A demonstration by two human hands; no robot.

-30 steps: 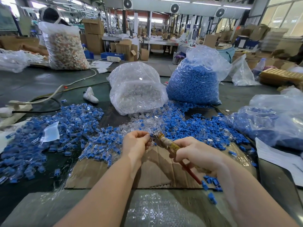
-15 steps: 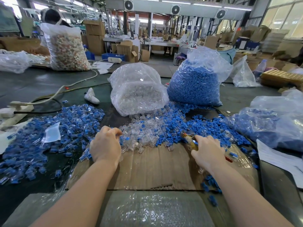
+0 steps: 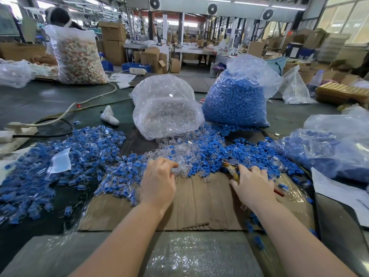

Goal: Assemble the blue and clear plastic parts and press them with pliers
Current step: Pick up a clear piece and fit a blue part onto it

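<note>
Clear parts (image 3: 175,154) meet left hand (image 3: 158,182) fingers, grip unclear; right hand (image 3: 252,186) grips pliers (image 3: 231,166).

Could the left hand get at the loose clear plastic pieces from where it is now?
Probably yes. The left hand already has its fingertips at the near edge of the clear pieces, with nothing between. The right hand, gripping the pliers, stays off to the side.

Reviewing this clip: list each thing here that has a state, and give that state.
Left hand: fingers curled at the loose clear plastic parts.
Right hand: grips yellow-handled pliers.
Clear plastic bag of clear parts: open, spilling.
Clear plastic bag of blue parts: upright, full.
Brown cardboard sheet: lying flat.
</note>
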